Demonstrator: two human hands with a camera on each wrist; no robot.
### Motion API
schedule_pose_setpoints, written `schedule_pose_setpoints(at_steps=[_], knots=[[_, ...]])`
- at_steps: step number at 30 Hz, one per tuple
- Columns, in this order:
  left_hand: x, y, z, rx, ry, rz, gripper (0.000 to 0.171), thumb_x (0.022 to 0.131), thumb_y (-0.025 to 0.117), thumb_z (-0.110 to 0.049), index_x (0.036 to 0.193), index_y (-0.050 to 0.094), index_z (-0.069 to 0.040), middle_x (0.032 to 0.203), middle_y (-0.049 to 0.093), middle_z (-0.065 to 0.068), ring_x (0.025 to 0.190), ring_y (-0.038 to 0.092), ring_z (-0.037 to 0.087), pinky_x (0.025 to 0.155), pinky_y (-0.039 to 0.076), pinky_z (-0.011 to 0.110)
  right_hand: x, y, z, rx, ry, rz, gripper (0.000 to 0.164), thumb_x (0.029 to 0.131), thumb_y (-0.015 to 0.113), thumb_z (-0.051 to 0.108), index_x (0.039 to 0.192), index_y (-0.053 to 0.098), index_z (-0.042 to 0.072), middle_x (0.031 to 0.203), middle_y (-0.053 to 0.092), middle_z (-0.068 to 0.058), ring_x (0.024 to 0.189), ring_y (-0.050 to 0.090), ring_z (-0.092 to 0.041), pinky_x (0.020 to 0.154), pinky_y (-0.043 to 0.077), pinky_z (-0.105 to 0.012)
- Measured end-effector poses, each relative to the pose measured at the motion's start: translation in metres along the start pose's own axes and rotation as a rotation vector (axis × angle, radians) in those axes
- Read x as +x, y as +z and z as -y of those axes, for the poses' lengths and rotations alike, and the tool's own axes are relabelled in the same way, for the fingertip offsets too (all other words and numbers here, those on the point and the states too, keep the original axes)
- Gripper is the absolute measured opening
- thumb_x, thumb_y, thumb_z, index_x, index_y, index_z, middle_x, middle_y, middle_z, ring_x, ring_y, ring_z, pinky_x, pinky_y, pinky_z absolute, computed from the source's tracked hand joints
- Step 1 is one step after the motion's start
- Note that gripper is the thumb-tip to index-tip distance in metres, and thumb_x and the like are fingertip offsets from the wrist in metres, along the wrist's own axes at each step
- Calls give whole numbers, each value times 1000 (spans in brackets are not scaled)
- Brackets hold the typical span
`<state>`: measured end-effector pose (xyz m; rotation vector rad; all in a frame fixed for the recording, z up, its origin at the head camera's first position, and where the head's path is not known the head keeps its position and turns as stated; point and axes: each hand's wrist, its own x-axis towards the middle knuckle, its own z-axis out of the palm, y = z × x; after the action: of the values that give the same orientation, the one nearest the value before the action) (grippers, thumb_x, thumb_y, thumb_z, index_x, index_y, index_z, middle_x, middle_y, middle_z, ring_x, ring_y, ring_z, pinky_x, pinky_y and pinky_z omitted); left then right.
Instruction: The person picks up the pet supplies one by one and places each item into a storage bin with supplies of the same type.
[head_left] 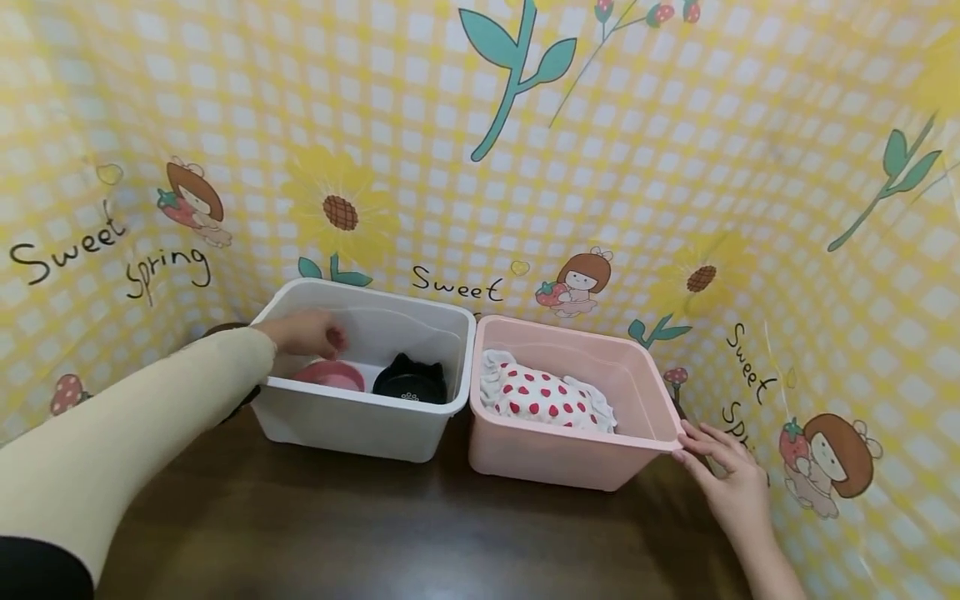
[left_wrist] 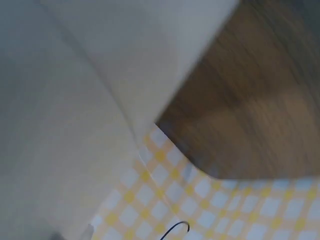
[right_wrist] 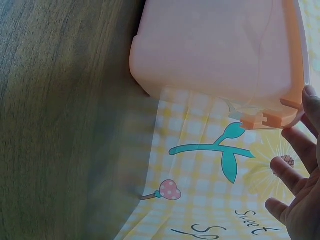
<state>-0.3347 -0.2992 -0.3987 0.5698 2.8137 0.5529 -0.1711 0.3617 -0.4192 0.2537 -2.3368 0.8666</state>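
In the head view, my left hand (head_left: 306, 332) reaches over the left rim into a white bin (head_left: 352, 425). Its fingers bend downward above a pink bowl (head_left: 335, 375); whether they hold anything is hidden. Beside that bowl sits a black bowl (head_left: 411, 379) with cat ears and a pale paw print. My right hand (head_left: 723, 471) touches the front right corner of a pink bin (head_left: 555, 454), fingers spread and mostly straight. Inside the pink bin lies a small white ruffled cushion (head_left: 543, 393) with red spots. The left wrist view shows only the bin's wall (left_wrist: 75, 125), blurred.
Both bins stand side by side on a dark wooden table (head_left: 420, 533). A yellow checked cloth (head_left: 420, 167) with printed flowers and dolls rises behind them and along both sides. Something dark (head_left: 225, 327), partly hidden, is behind my left forearm.
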Motion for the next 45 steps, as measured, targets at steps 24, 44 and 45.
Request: schedule_pose_setpoints(at_steps=[24,44,45], knots=[[-72,-61,-48,-247,-11,-210,50,97,70,-43,132,66,-7,130,69,15,121,62,34,92,52,46,-4,4,-5,62,70,26,27,83,85,10,110,80,13,125,74,-5,122,55,6,98,35,-3],[-157,-9,-56,-282,3,-592,24,98,72,-30,120,75,-22,115,70,-19,97,57,-4,71,48,15,5,3,-5,52,23,10,25,85,84,12,110,80,14,126,73,-6,124,58,-10,99,34,-3],[-160,-8,-56,-286,-1,-594,25,98,72,-30,121,75,-21,114,68,-22,98,56,-5,71,47,15,4,4,-6,54,16,2,25,84,85,11,109,80,13,126,73,-6,124,59,-13,99,34,-3]])
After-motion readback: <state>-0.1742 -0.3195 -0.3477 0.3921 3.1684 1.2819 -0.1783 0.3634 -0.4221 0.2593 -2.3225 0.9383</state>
